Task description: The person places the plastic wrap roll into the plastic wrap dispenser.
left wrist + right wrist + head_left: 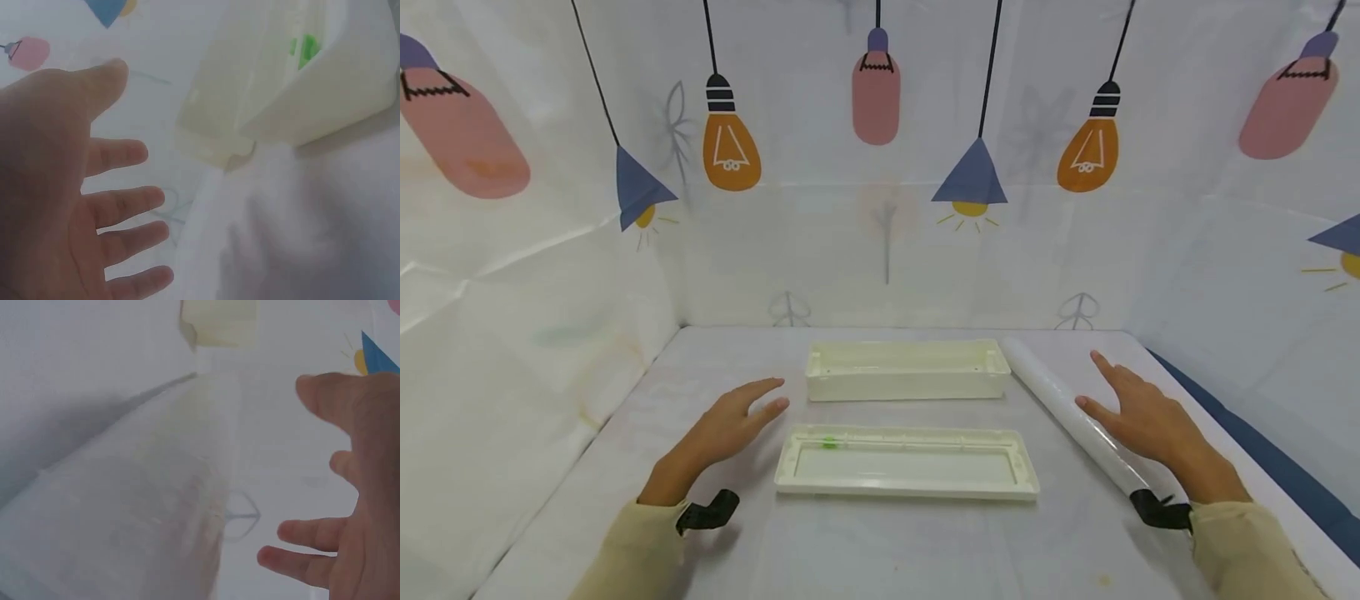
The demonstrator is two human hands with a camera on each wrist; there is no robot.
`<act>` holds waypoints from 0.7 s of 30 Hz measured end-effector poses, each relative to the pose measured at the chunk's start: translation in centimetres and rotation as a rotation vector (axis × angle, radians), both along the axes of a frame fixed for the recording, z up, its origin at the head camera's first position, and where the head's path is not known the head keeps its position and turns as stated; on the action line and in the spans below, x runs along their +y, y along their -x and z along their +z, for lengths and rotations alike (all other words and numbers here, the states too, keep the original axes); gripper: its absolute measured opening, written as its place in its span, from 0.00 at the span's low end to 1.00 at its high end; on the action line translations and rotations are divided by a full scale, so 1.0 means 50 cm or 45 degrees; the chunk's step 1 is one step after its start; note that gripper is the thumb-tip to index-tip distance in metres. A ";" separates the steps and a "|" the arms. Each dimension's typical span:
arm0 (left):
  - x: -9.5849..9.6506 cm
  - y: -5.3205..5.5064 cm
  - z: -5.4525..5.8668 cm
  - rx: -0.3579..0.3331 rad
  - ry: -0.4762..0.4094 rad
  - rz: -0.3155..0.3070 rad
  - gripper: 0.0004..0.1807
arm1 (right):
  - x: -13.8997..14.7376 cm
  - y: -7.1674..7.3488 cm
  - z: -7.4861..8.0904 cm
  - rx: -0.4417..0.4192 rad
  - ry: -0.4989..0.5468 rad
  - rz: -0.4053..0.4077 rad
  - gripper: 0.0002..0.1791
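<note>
My left hand [730,422] hovers left of two cream plastic pieces, its fingers extended and holding nothing. Farther back stands a long open box [904,387]; in front of it lies a flat rectangular lid [906,487] with a small green slider [830,442] on a rail along its back side. My right hand [1150,417], fingers spread, is above and beside a long clear roll of plastic wrap [1078,417], which slants along the table's right side. In the right wrist view the roll [137,512] looms large, with the fingers apart from it.
A white-covered table [880,550] carries these things. Pale sheets printed with hanging lamps [970,175] form walls at the back and both sides. A dark blue strip [1255,442] runs beyond the table's right edge. Black wrist mounts [709,510] sit at both cuffs.
</note>
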State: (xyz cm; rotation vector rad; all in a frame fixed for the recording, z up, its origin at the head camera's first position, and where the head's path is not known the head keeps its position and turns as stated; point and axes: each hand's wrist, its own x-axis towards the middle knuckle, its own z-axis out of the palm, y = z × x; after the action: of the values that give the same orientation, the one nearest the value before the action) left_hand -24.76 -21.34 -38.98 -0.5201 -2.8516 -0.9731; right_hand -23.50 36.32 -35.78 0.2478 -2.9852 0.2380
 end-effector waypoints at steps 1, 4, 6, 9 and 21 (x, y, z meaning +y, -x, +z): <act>0.001 0.001 0.000 -0.014 -0.037 -0.003 0.36 | 0.001 -0.001 -0.003 -0.021 0.009 0.002 0.49; 0.002 0.004 -0.003 -0.041 -0.094 0.004 0.35 | 0.006 -0.003 -0.012 -0.086 0.040 -0.012 0.50; 0.005 0.007 -0.006 -0.056 -0.117 0.015 0.34 | 0.009 -0.005 -0.018 -0.117 0.059 -0.022 0.51; 0.011 0.014 -0.011 -0.064 -0.138 0.051 0.33 | 0.013 -0.009 -0.025 -0.143 0.069 -0.052 0.51; 0.038 0.036 -0.013 -0.085 -0.178 0.100 0.28 | 0.018 -0.018 -0.049 -0.226 0.129 -0.139 0.48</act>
State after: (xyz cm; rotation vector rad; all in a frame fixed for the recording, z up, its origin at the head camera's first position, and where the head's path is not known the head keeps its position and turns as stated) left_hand -26.54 -19.44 -39.62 -0.3658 -2.8095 -1.1859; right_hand -22.61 37.22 -38.25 0.0549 -3.1361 0.4178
